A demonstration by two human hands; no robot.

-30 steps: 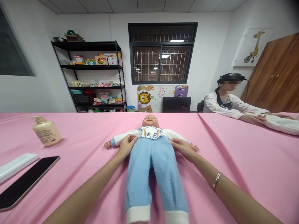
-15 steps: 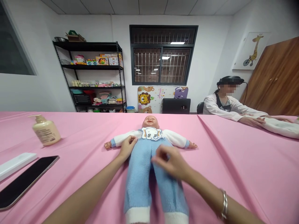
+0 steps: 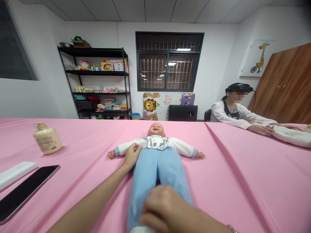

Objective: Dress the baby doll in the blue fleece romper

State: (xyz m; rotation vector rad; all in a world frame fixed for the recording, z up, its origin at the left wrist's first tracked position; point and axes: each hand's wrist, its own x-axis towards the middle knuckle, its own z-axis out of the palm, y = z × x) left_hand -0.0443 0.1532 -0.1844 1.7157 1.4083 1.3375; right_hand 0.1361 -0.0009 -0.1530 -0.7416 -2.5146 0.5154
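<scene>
A baby doll (image 3: 155, 131) lies on its back with its arms spread, its head away from me. It wears a fleecy outfit (image 3: 170, 168) with light blue legs, white sleeves and an elephant face on the chest. My left hand (image 3: 132, 156) is closed at the side of the doll's waist, with thumb and fingers pinching the fabric there. Smeared by motion, my right hand (image 3: 165, 207) is over the doll's lower legs with its fingers curled. Whether it grips any cloth is hidden.
A pink cloth (image 3: 92, 161) covers the table. At left are a pump bottle (image 3: 48, 139), a white flat case (image 3: 17, 173) and a phone (image 3: 26, 191). Across to the right a person (image 3: 230, 106) handles a white bundle (image 3: 291, 134). Black shelves (image 3: 97, 72) stand behind.
My right hand has moved from the doll's upper thigh down toward its ankles, nearer to me. My left hand stays at the waist. The view has tilted up slightly.
</scene>
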